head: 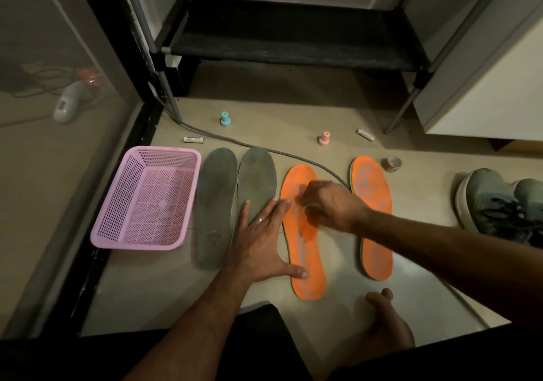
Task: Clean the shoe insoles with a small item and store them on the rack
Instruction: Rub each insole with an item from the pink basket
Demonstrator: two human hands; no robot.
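Four insoles lie side by side on the floor: two grey ones (217, 207) (258, 180) and two orange ones (308, 263) (373, 213). My left hand (261, 239) lies flat with fingers spread, its thumb pressing the left orange insole's lower part and its fingers on the second grey insole. My right hand (326, 204) hovers over the middle of that same orange insole with fingers curled, seemingly pinching something small and pale, which is blurred. The black rack shelf (293, 42) stands behind the insoles.
A pink perforated basket (117, 227) sits left of the insoles. A teal knob (225, 119), a pink knob (323, 139), two batteries (194, 139) (365, 134), a tape roll (391, 164) and a grey cable (235, 142) lie behind. Grey shoes (499, 204) stand at the right, a bare foot (385, 322) below.
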